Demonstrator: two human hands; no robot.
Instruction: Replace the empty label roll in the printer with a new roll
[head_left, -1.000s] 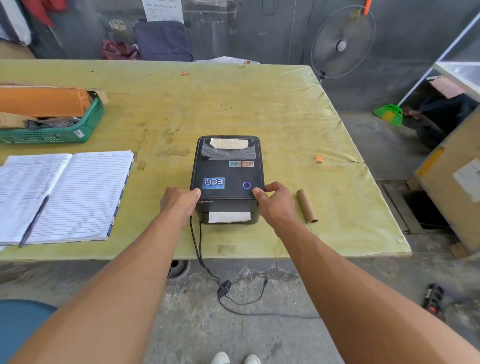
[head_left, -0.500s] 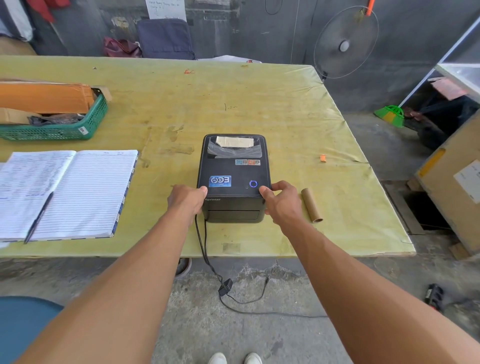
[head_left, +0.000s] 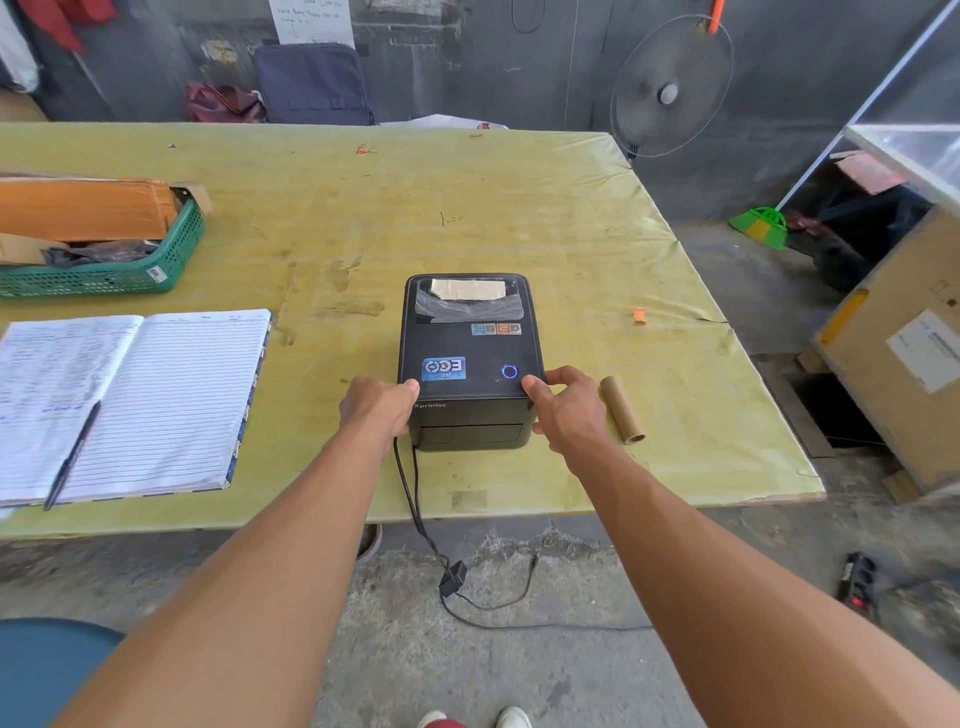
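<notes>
A black label printer (head_left: 467, 353) sits near the front edge of the yellow-green table (head_left: 467, 208), lid closed, with a blue ring lit on top. Through its top window a pale roll shows. My left hand (head_left: 376, 408) grips the printer's front left corner and my right hand (head_left: 566, 410) grips its front right corner, thumbs on the top edge. The front slot is dark with no paper in it. An empty brown cardboard core (head_left: 622, 409) lies on the table just right of my right hand.
An open lined notebook (head_left: 156, 395) with a pen (head_left: 72, 452) lies to the left, with a green basket (head_left: 104, 280) of packages behind it. The printer's cable (head_left: 415, 509) hangs over the table's front edge to the floor. A large cardboard box (head_left: 904, 353) stands right of the table.
A white label stuck out of the front slot a second ago; the slot now shows none. Both hands have stayed on the printer's front corners.
</notes>
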